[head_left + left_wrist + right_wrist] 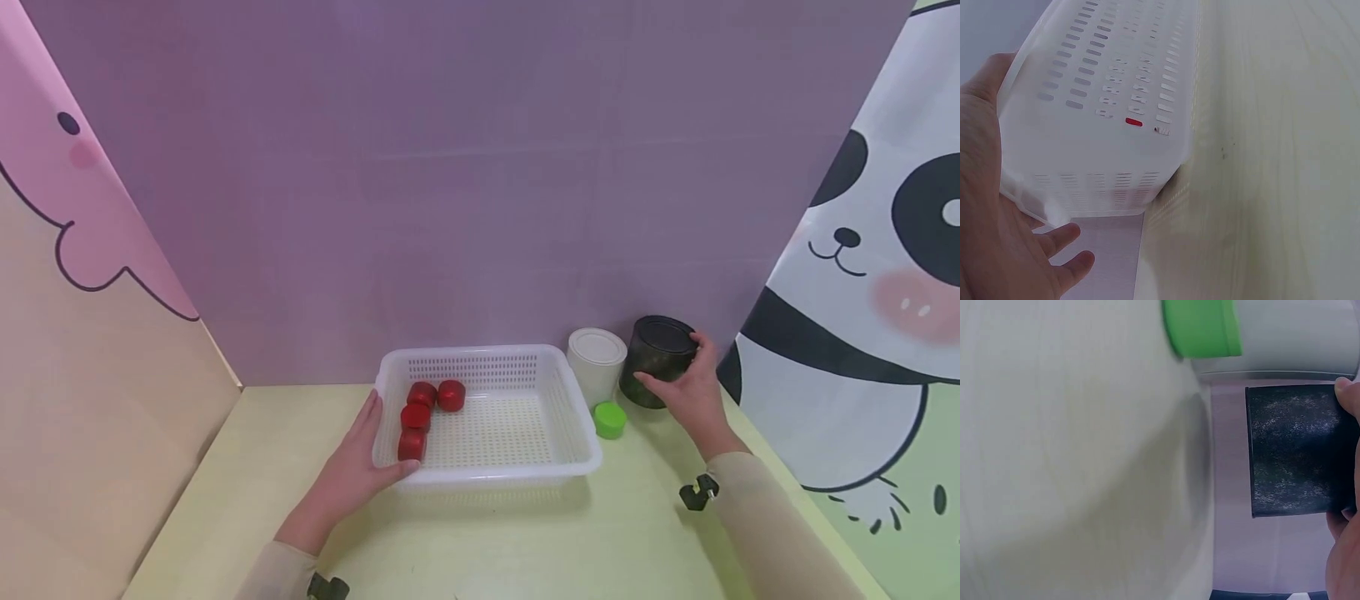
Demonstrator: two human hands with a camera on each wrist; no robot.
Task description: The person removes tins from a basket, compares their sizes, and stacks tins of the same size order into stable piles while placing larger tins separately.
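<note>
A white slotted plastic basket [483, 477] stands on the table with several small red round pieces [415, 417] at its left end. My left hand [352, 475] holds the basket's near left corner, thumb over the front rim and fingers along the left side. The left wrist view shows the basket's slotted side [1091, 137] beside that hand. My right hand [693, 396] grips a black cylindrical can [658, 367] between thumb and fingers. In the right wrist view the black can [1297, 450] hangs a little above the table. What the red pieces are, I cannot tell.
A white can [596, 367] stands between the basket and the black can. In front of it sits a small green round piece [610, 420]. A purple panel [450, 208] rises behind the table, with printed panels at both sides. The pale tabletop [480, 550] stretches in front of the basket.
</note>
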